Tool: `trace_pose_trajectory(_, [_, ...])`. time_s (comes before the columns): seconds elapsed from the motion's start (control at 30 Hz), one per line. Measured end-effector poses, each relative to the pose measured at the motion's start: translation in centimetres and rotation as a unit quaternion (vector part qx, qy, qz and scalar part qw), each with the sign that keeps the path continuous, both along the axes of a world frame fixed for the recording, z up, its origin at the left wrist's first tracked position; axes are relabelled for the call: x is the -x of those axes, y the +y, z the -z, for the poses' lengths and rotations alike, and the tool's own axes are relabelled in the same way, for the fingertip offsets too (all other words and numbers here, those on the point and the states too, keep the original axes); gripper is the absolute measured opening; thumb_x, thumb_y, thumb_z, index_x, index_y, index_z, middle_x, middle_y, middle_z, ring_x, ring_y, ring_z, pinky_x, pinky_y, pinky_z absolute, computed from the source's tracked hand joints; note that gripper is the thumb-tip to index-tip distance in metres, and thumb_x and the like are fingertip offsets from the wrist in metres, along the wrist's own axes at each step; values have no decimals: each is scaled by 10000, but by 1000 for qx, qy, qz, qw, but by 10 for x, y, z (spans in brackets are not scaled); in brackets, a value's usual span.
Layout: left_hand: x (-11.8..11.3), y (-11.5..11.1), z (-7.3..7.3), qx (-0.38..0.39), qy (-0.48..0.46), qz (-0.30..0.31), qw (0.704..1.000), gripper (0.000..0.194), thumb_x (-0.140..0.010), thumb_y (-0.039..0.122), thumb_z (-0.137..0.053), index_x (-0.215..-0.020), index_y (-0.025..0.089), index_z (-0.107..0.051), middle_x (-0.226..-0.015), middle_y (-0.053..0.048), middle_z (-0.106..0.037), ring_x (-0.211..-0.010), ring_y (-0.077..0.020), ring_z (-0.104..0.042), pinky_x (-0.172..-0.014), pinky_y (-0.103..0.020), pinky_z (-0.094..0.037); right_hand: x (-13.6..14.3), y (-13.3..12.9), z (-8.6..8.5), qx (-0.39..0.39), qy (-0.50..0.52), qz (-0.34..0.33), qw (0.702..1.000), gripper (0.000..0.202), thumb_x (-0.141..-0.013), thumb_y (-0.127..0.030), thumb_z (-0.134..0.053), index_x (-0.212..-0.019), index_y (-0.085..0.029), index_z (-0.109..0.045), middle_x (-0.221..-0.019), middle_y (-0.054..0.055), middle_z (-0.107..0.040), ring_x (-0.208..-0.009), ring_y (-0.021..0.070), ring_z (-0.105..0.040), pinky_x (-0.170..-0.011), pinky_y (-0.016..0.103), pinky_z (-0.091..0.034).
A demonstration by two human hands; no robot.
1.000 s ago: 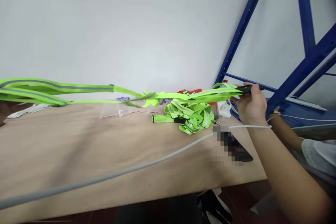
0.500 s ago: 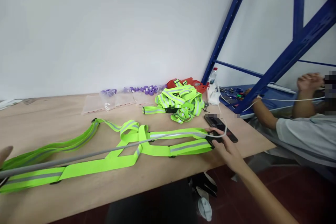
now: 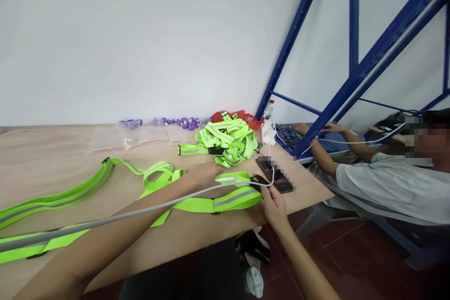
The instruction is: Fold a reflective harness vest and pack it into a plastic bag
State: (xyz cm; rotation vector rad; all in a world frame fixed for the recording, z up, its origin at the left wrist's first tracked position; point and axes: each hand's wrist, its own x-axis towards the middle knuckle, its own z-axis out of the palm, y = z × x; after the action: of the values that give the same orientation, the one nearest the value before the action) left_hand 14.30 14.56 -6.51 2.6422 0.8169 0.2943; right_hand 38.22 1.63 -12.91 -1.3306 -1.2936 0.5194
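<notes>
A neon-yellow reflective strap vest (image 3: 235, 198) with grey stripes lies stretched along the table. My right hand (image 3: 274, 204) grips its right end at a black buckle (image 3: 259, 182), the fingers closed around it. My left hand (image 3: 206, 172) is stretched over the vest's middle, just short of a heap of more such straps (image 3: 228, 138). Its fingers are blurred, so their state does not show. My left forearm covers part of the vest. A white cable (image 3: 151, 208) runs across the view in front of the arms.
A phone (image 3: 283, 183) lies beside my right hand. Clear plastic bags (image 3: 108, 139) and several purple rolled pieces (image 3: 188, 123) line the wall, with a red bag (image 3: 251, 121) and bottle (image 3: 268, 111) behind the heap. A blue rack post (image 3: 291, 37) separates me from a co-worker (image 3: 383, 183).
My left hand has come from the far left edge across to the vest's middle. My right hand stays at the buckle end. The view has turned to the right.
</notes>
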Motion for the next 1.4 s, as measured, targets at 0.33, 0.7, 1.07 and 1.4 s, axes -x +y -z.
trace_pose_trajectory(0.33, [-5,25,-2,-37,-23,-30,999,43,-799,168,-534,-777,198,-555,-768,-45,-631,-683,-204,-548,-592,-306,-313,-12,-16,5,-65,-188,-6,980,379,-1009,-301,-465,-1342,-262,-642,-1290,97,-703,-1214,270,-656,-1030,462,-549])
trace_pose_trajectory(0.7, [28,75,-22,-48,-33,-78,995,249,-619,44,-503,-801,211,-478,-693,5,-527,-668,-197,-497,-595,-298,-276,0,-19,-7,-148,-605,-73,779,523,-842,10,-453,-1221,-249,-705,-1188,125,-708,-955,253,-662,-782,374,-544])
trace_pose_trajectory(1.07, [92,83,-22,60,4,-165,984,348,-787,215,-467,-1081,174,-648,-1016,-72,-731,-931,-254,-662,-764,-311,-487,-4,-22,-1,-120,-547,-65,826,492,-818,-1,-443,-1122,-240,-747,-1204,141,-654,-1058,245,-656,-843,365,-584])
trace_pose_trajectory(1.4, [112,83,-32,247,124,-63,959,584,-724,615,-702,-1170,238,-726,-1254,-67,-710,-1062,-283,-661,-840,-293,-513,-18,-24,-5,-2,-512,-107,852,372,-877,-242,-620,-1234,-271,-721,-1319,136,-654,-1126,304,-669,-903,452,-596])
